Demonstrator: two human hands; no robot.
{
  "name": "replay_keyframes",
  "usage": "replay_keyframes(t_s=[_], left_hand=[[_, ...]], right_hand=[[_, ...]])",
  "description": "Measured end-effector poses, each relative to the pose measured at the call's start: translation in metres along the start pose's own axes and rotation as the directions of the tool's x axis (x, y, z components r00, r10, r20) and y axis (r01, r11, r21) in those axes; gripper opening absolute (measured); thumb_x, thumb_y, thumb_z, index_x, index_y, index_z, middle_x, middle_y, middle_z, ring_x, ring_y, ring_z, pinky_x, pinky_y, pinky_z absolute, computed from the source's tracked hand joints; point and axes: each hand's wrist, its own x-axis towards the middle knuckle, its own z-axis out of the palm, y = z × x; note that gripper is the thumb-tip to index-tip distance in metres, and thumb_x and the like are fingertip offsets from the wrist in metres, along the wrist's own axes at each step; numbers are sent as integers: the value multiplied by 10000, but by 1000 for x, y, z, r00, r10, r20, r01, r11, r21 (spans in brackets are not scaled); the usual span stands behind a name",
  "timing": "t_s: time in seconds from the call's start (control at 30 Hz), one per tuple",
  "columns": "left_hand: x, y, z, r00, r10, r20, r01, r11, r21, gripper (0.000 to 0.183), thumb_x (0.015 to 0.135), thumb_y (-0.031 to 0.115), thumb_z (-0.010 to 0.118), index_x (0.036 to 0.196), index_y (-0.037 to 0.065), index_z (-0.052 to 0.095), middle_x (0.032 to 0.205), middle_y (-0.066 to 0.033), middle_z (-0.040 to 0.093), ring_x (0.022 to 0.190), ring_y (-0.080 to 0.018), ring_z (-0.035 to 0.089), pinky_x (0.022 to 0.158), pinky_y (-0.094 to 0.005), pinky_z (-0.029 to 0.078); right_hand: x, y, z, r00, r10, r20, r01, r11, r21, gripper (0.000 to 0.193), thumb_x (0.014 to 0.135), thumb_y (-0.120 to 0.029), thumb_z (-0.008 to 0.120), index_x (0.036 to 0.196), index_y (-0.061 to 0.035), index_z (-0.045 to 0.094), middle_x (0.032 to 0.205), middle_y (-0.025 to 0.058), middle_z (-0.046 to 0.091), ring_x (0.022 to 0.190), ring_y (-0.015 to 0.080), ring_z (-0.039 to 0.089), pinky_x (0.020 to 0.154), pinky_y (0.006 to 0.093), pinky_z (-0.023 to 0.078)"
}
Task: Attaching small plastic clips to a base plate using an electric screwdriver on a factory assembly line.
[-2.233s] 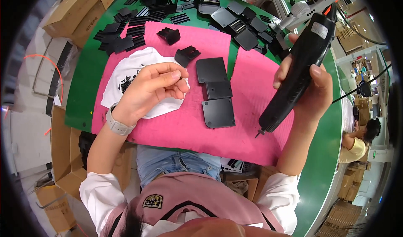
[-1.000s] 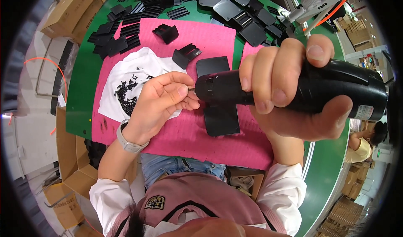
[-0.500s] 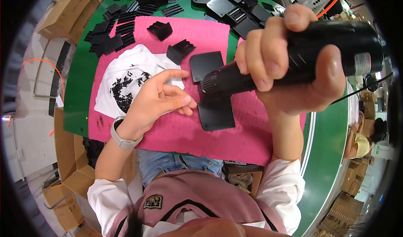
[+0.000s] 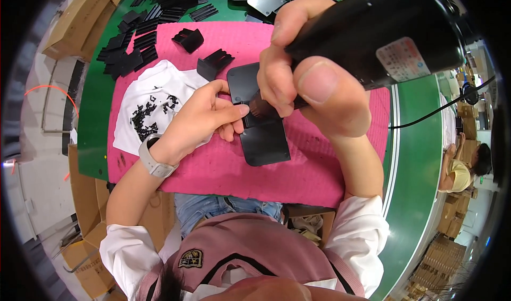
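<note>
My right hand [image 4: 332, 96] is wrapped round a thick black electric screwdriver [image 4: 383, 29] with a cord at its back end. The tool's ribbed nose points down and left at the middle of a flat black two-winged plate [image 4: 266, 144] on the pink mat. My hand hides part of the nose, and the bit's tip does not show. With thumb and fingers closed, my left hand [image 4: 205, 112] grips the plate's narrow middle at its left edge. Left of that hand, small black screws [image 4: 143, 122] lie scattered on a white cloth [image 4: 125, 104].
Two black slotted brackets, one [image 4: 215, 63] beside the plate and another [image 4: 188, 40] farther off, rest on the pink mat [image 4: 207, 176]. Piled black parts [image 4: 128, 56] cover the green table's far side. Cardboard boxes [image 4: 85, 21] stand at left. A person [image 4: 460, 170] sits at far right.
The screwdriver has come down and left toward the plate's middle, its body swinging nearer my view. My left thumb and fingers have closed onto the plate's edge.
</note>
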Motion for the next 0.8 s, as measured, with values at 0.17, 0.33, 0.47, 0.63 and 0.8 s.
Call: replay_keyframes(t_s=[0.17, 0.33, 0.47, 0.63, 0.8], left_hand=[[2, -3, 8, 994, 90, -69, -91, 996, -13, 186, 854, 63, 611, 908, 4, 444, 665, -99, 614, 500, -131, 575, 458, -233, 455], [-2, 5, 13, 990, 16, -140, -12, 999, 30, 162, 836, 6, 579, 872, -13, 422, 655, -115, 606, 488, -151, 577, 445, -251, 469], [-3, 3, 14, 989, 57, -138, -56, 998, 13, 168, 833, 5, 581, 856, -12, 415, 650, -118, 605, 481, -157, 575, 440, -253, 466], [-2, 5, 15, 985, 50, -162, -38, 997, 74, 167, 821, 0, 594, 848, -23, 431, 641, -125, 599, 471, -163, 570, 427, -261, 459], [-2, 0, 15, 983, 50, -179, -42, 998, 49, 159, 817, 0, 599, 865, -29, 450, 640, -126, 598, 475, -164, 574, 426, -265, 461]], right_hand=[[0, 4, 5, 999, 2, 37, -3, 999, 37, 379, 778, -219, 647, 1006, 5, 444, 593, 58, 484, 463, 113, 440, 433, 248, 365], [0, 9, 10, 996, -2, 94, -5, 998, 69, 376, 749, -213, 686, 942, 0, 443, 592, 45, 485, 480, 91, 435, 441, 228, 365], [-1, 14, 13, 990, -3, 143, -10, 995, 96, 379, 726, -208, 716, 890, -5, 442, 592, 35, 485, 493, 73, 432, 447, 212, 366], [4, 16, 15, 986, -89, 139, 87, 996, 22, 354, 703, -184, 711, 867, 4, 460, 604, 50, 507, 496, 86, 465, 461, 214, 399], [5, 18, 18, 984, -157, 86, 166, 980, -107, 341, 700, -199, 708, 841, 5, 475, 615, 42, 525, 491, 83, 464, 460, 213, 392]])
